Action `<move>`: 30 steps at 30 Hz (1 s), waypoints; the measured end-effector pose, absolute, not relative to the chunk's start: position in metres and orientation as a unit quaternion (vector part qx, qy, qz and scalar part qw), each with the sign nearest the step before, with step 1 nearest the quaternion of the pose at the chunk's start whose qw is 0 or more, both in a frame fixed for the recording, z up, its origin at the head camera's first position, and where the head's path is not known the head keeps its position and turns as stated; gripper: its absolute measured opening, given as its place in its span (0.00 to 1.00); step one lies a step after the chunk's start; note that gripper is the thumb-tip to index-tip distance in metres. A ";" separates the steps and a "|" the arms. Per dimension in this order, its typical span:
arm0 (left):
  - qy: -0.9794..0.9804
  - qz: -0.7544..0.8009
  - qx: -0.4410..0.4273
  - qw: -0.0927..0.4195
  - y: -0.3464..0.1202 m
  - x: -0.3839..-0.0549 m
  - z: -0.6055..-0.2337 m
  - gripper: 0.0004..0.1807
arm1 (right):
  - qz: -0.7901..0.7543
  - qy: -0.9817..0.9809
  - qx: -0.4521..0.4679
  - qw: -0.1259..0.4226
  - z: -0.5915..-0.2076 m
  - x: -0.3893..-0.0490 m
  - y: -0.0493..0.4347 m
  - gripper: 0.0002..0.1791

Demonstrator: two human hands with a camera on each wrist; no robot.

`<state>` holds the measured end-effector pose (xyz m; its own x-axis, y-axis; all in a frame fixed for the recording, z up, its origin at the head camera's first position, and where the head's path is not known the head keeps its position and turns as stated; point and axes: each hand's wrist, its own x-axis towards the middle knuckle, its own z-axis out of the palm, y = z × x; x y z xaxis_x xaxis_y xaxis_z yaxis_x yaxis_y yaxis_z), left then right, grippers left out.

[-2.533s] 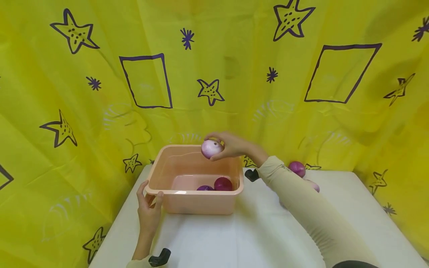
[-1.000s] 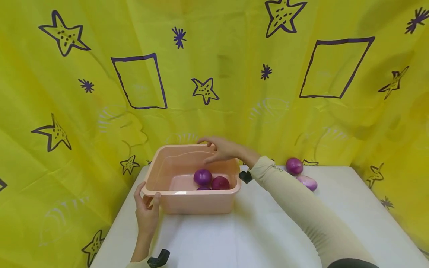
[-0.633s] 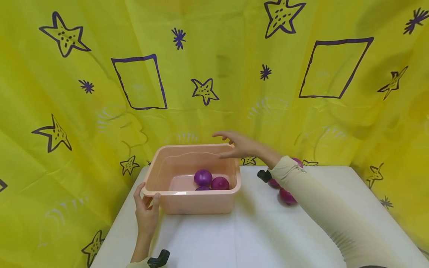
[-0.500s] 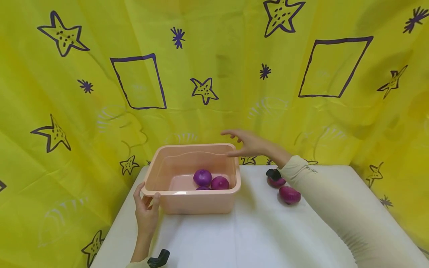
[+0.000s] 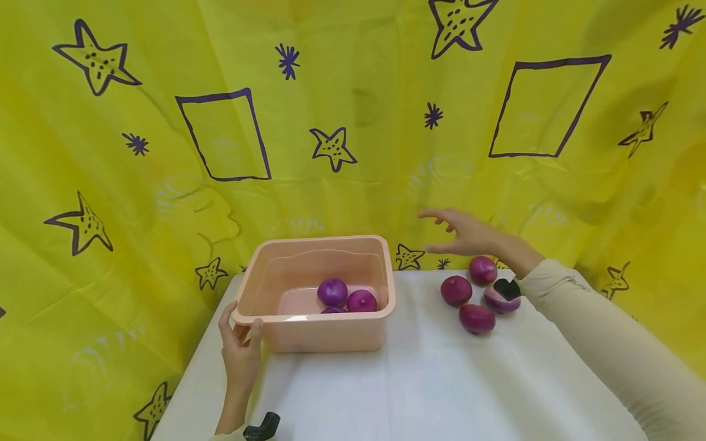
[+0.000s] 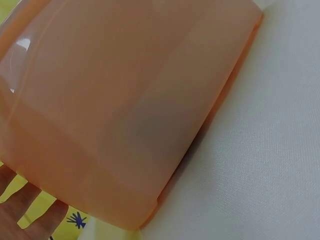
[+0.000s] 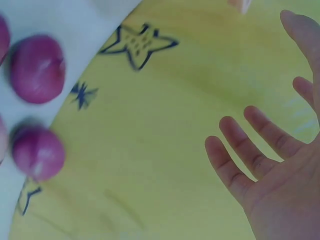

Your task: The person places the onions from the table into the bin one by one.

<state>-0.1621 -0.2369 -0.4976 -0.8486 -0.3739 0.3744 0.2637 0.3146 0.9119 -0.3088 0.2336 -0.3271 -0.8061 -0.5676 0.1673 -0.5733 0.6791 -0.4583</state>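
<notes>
A peach plastic basin [image 5: 322, 335] stands upright on the table, and its wall fills much of the left wrist view. My left hand [image 5: 241, 355] holds its front left corner, thumb at the front and fingers round the side. Three purple onions lie inside against the right part: one onion [image 5: 333, 293] behind, another onion [image 5: 361, 301] beside it, and a third mostly hidden by the front rim. Right of the basin my right hand [image 5: 466, 236] hovers in the air with spread fingers, holding nothing. In the right wrist view its palm [image 7: 287, 195] is apart from the onions.
Several red onions sit grouped on the table's right side: one onion [image 5: 456, 291], one at the back [image 5: 483, 270], one in front [image 5: 477, 319] and a paler onion [image 5: 502, 300] partly covered by the wrist camera. A yellow patterned curtain [image 5: 380, 196] hangs behind the white table [image 5: 353, 392].
My right hand let go of a pale purple onion inside the basin, then moved out to the right over the table's far edge. The left hand has stayed on the basin's corner.
</notes>
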 end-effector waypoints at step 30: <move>-0.755 -0.591 0.025 0.284 -0.239 -0.164 -0.496 0.36 | 0.285 -0.931 0.226 -0.015 -0.417 -0.277 0.346 0.39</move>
<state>-0.1637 -0.2390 -0.4958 -0.8374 -0.3737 0.3989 0.2972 0.3012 0.9061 -0.2770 0.3462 -0.4173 -0.8970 -0.4304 0.1012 -0.4134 0.7353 -0.5370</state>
